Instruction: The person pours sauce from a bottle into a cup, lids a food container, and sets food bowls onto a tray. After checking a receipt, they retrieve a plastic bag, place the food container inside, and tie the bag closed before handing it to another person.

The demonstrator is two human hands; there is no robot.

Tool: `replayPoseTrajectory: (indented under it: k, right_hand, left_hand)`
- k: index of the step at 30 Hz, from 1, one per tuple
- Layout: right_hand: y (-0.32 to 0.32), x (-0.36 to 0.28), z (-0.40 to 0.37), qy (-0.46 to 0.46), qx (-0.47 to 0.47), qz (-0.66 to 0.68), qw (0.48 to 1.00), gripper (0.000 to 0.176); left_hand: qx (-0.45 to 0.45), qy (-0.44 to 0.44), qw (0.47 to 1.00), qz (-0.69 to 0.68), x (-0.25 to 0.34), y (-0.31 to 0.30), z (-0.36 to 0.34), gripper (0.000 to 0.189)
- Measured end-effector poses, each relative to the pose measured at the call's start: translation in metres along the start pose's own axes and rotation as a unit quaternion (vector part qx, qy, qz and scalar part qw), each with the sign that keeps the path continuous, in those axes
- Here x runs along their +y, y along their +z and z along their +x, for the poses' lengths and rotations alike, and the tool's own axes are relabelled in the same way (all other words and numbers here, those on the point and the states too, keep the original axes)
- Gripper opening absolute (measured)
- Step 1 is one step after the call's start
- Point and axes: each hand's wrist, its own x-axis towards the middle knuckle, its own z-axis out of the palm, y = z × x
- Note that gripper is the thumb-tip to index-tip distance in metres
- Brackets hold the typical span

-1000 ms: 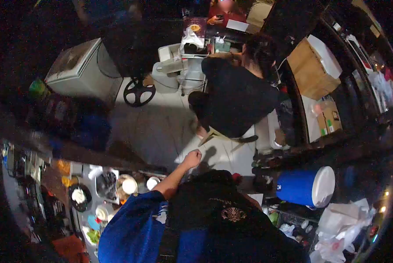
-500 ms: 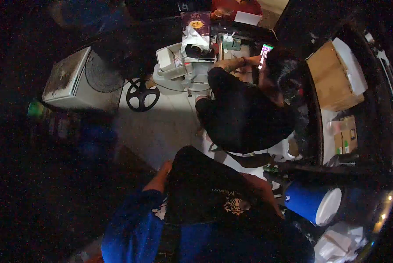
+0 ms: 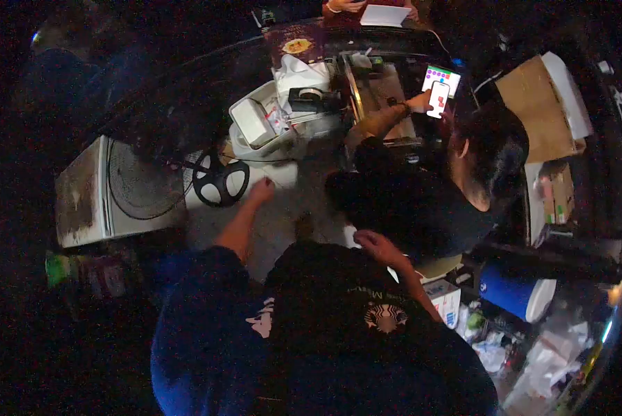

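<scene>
My left hand (image 3: 261, 191) is held out over the floor, just right of a black spoked, wheel-like ring (image 3: 221, 182) and apart from it. Its fingers are too dark and blurred to read, and no object shows in it. Near my body, close to the back of a person in black (image 3: 422, 201), is my right hand (image 3: 375, 244). Its fingers are loosely extended, and nothing is visible in them. A black apron (image 3: 325, 298) with a round printed logo covers my front.
The seated person holds a lit phone (image 3: 438, 100). A white bin with containers (image 3: 255, 132) stands ahead. At left is a white box-like appliance (image 3: 106, 187) beside a wire grille (image 3: 148, 180). A blue cooler (image 3: 508, 290) and plastic bags (image 3: 554, 353) lie right. Another person holds a tablet (image 3: 384, 15).
My view has moved forward. My left hand has swung out toward the spoked ring, and my right hand has come into view beside the seated person. That person's phone is now raised.
</scene>
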Motion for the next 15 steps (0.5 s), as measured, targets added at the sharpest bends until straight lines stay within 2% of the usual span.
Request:
replayPoseTrajectory:
  k: [2, 3, 4, 5, 6, 8, 9, 10, 12, 15]
  right_hand:
    - [-0.007, -0.026, 0.046, -0.076, 0.041, -0.081, 0.993, 0.034]
    - [-0.009, -0.047, 0.066, -0.091, 0.078, -0.097, 0.988, 0.033]
    - [-0.015, -0.073, 0.084, -0.108, 0.113, -0.114, 0.981, 0.032]
    - [-0.023, -0.093, 0.102, -0.123, 0.115, -0.144, 0.975, 0.036]
    - [-0.033, -0.112, 0.128, -0.144, 0.119, -0.17, 0.968, 0.04]
    - [-0.052, -0.131, 0.186, -0.182, 0.195, -0.238, 0.934, 0.031]
    - [-0.066, -0.147, 0.209, -0.161, 0.179, -0.221, 0.945, 0.032]
    - [-0.08, -0.161, 0.232, -0.136, 0.166, -0.208, 0.954, 0.034]
    - [-0.107, -0.167, 0.291, -0.151, 0.209, -0.2, 0.945, 0.03]
    - [-0.14, -0.163, 0.361, -0.184, 0.275, -0.298, 0.895, 0.029]
  left_hand:
    - [-0.014, 0.054, 0.998, 0.022, 0.013, -0.023, 0.052, 0.037]
    - [0.03, 0.103, 0.993, -0.04, -0.011, -0.007, 0.095, 0.037]
    - [0.071, 0.136, 0.987, 0.053, 0.025, -0.032, 0.083, 0.036]
    - [0.022, 0.076, 0.995, 0.061, 0.077, -0.065, 0.065, 0.035]
    - [0.062, 0.163, 0.983, 0.053, 0.077, -0.066, 0.08, 0.033]
    - [0.055, 0.163, 0.979, 0.114, 0.118, -0.085, 0.08, 0.039]
    - [0.046, 0.169, 0.974, 0.145, 0.137, -0.092, 0.089, 0.042]
    - [0.055, 0.228, 0.96, 0.151, 0.138, -0.093, 0.114, 0.047]
    - [0.064, 0.34, 0.925, 0.159, 0.141, -0.093, 0.167, 0.057]
    - [-0.001, 0.391, 0.9, 0.191, 0.177, -0.103, 0.228, 0.073]
